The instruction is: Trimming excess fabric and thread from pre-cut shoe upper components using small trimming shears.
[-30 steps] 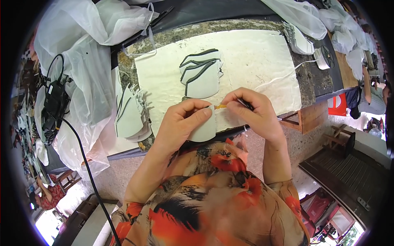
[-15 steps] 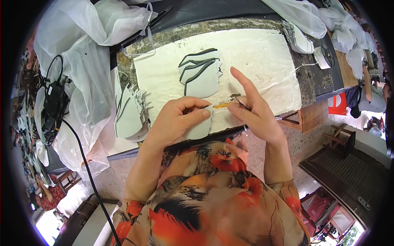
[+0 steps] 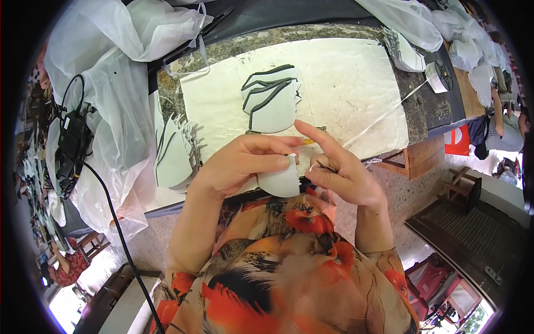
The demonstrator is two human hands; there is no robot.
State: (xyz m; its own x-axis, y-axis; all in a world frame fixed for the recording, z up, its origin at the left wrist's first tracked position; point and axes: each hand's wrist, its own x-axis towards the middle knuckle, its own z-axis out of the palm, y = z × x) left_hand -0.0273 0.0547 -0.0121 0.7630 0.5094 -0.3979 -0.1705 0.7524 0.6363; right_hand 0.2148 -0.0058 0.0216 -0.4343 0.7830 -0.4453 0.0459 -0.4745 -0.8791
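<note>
My left hand (image 3: 245,161) pinches a pale grey-green cut piece (image 3: 279,182) by its upper edge, near the table's front edge. The piece has a rounded lower side. My right hand (image 3: 342,172) is just right of it, index finger stretched toward the piece and thumb closed on the other fingers. A thin dark tool (image 3: 324,166) shows in this grip, its kind not clear. A narrow white tape (image 3: 384,118) runs from a roll (image 3: 438,78) toward my right hand. Beyond my hands, several similar pieces with dark edges (image 3: 272,108) lie overlapped on the white sheet (image 3: 345,83).
Another stack of pieces (image 3: 175,153) lies at the left, and one more (image 3: 405,51) at the far right. Clear plastic bags (image 3: 119,106) and a black power adapter (image 3: 73,131) with a cable take up the left side. A wooden stool (image 3: 414,161) stands right of the table.
My right hand has come down and left, its index finger now bent over toward the piece. The white tape has gone from slack to straight. My left hand has turned the piece slightly.
</note>
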